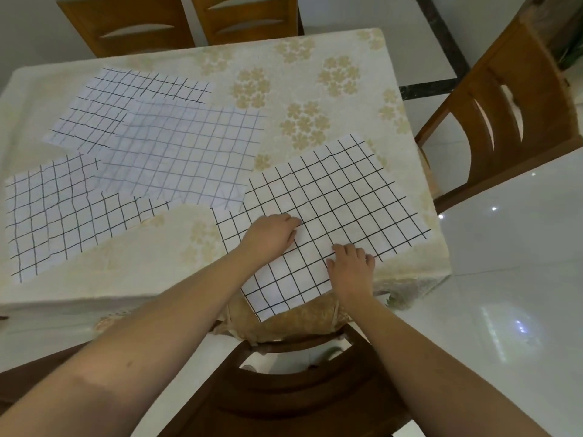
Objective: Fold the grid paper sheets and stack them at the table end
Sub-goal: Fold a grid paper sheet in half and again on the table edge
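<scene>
In the head view, a table with a floral cloth (315, 74) carries several grid paper sheets. The nearest sheet (331, 197) lies at the right near corner, and its near end hangs over the table edge above a chair (284, 373). The left hand (271, 236) rests on this sheet with the fingers curled, pressing and not gripping. The right hand (351, 263) lies flat on it near the edge. Three other sheets (176, 152) lie spread and overlapping at the left.
</scene>
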The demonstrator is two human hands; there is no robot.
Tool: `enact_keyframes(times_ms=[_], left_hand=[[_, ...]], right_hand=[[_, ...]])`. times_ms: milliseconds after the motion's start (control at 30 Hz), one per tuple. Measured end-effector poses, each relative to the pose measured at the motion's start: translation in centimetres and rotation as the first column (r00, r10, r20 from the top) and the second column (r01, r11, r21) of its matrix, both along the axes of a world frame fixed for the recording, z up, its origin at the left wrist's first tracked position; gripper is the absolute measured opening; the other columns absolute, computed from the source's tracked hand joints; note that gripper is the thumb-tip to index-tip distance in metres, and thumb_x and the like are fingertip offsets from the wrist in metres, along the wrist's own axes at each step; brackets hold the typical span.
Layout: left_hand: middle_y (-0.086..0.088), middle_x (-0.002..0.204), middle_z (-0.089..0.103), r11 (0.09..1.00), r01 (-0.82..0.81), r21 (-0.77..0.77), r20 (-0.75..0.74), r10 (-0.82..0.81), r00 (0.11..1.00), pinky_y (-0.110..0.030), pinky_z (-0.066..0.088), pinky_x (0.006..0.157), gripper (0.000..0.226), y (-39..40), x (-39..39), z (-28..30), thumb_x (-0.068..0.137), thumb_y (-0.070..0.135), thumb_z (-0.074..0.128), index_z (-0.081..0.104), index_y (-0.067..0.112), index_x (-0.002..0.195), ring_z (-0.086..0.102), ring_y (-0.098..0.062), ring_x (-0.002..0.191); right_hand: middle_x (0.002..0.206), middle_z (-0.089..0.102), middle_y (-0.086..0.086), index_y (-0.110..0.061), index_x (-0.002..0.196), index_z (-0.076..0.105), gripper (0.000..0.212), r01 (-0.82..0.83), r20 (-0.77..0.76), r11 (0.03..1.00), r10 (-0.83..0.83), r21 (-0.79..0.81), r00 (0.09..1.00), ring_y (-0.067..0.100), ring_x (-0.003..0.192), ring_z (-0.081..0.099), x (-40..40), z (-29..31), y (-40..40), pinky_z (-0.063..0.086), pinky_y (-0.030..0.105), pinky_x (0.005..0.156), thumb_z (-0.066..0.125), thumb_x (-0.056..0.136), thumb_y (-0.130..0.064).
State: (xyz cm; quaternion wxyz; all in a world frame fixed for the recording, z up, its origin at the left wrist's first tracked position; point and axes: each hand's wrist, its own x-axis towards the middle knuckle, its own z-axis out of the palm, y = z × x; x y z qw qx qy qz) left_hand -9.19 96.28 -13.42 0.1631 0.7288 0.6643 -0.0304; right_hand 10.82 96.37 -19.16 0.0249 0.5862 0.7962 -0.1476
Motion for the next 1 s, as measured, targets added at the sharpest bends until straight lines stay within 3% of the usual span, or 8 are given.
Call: enact_keyframes(times_ms=[200, 367, 433, 533, 667, 833, 1000], left_hand=[[-0.009, 0.132, 0.054, 0.981, 0.180, 0.072, -0.150, -0.168, 0.974, -0.040, 0.043, 0.086, 0.061, 4.2, -1.1, -3.2, 0.093, 0.003, 0.050, 0.033, 0.020, 0.149, 0.054, -0.031, 0.111], [-0.007, 0.157, 0.023, 0.951, 0.308, 0.006, -0.283, -0.293, 0.913, -0.042, 0.030, 0.105, 0.062, 6.7, -1.8, -4.5, 0.099, 0.007, 0.038, 0.015, 0.026, 0.154, 0.024, -0.028, 0.142], [-0.006, 0.158, 0.023, 0.944, 0.330, -0.012, -0.303, -0.318, 0.898, -0.042, 0.028, 0.107, 0.060, 7.8, -2.0, -4.8, 0.098, 0.007, 0.039, 0.021, 0.024, 0.152, 0.022, -0.027, 0.143], [-0.006, 0.146, 0.042, 0.937, 0.347, 0.030, -0.275, -0.326, 0.905, -0.040, 0.032, 0.101, 0.049, 9.0, -2.5, -5.3, 0.097, 0.008, 0.045, 0.041, 0.023, 0.143, 0.036, -0.027, 0.134], [-0.009, 0.123, 0.057, 0.919, 0.384, 0.085, -0.259, -0.352, 0.899, -0.041, 0.038, 0.091, 0.036, 10.4, -2.9, -5.6, 0.094, 0.005, 0.051, 0.056, 0.016, 0.127, 0.051, -0.030, 0.112], [-0.009, 0.102, 0.060, 0.890, 0.434, 0.141, -0.273, -0.386, 0.881, -0.038, 0.038, 0.080, 0.023, 11.6, -2.8, -5.7, 0.087, 0.002, 0.060, 0.064, 0.012, 0.107, 0.054, -0.030, 0.094], [-0.010, 0.107, 0.058, 0.881, 0.456, 0.125, -0.280, -0.410, 0.868, -0.037, 0.035, 0.082, 0.016, 11.8, -2.7, -5.4, 0.090, 0.004, 0.054, 0.062, 0.010, 0.103, 0.051, -0.030, 0.099]], right_hand=[[0.114, 0.059, 0.000, -0.023, 0.119, 0.056, 0.032, 0.203, -0.140, 0.979, -0.205, -0.027, 0.969, 0.021, 0.107, 0.051, -0.2, -1.3, 0.5, 0.034, 0.037, 0.091, 0.053, 0.093, -0.041], [0.107, 0.060, -0.001, -0.024, 0.114, 0.058, 0.030, 0.295, -0.169, 0.955, -0.291, 0.000, 0.942, 0.021, 0.103, 0.051, -0.7, -2.2, 0.6, 0.032, 0.036, 0.085, 0.056, 0.091, -0.044], [0.102, 0.062, 0.000, -0.023, 0.109, 0.062, 0.029, 0.330, -0.180, 0.944, -0.319, 0.028, 0.930, 0.022, 0.098, 0.053, -0.9, -2.7, 0.5, 0.033, 0.037, 0.081, 0.062, 0.088, -0.043], [0.095, 0.063, 0.002, -0.021, 0.101, 0.065, 0.025, 0.364, -0.213, 0.929, -0.342, 0.074, 0.915, 0.024, 0.092, 0.054, -1.1, -3.3, 0.2, 0.030, 0.037, 0.077, 0.069, 0.084, -0.040], [0.099, 0.061, 0.000, -0.023, 0.101, 0.065, 0.022, 0.382, -0.202, 0.924, -0.369, 0.028, 0.907, 0.021, 0.096, 0.049, -0.8, -3.3, 0.3, 0.022, 0.033, 0.078, 0.060, 0.090, -0.042], [0.099, 0.061, 0.000, -0.022, 0.099, 0.066, 0.022, 0.380, -0.203, 0.924, -0.367, 0.029, 0.908, 0.022, 0.097, 0.048, -0.6, -3.3, 0.4, 0.023, 0.035, 0.079, 0.056, 0.093, -0.041], [0.103, 0.060, 0.003, -0.019, 0.103, 0.064, 0.026, 0.343, -0.160, 0.939, -0.334, 0.030, 0.929, 0.023, 0.099, 0.049, 0.0, -3.6, 0.4, 0.030, 0.037, 0.083, 0.054, 0.094, -0.040]])
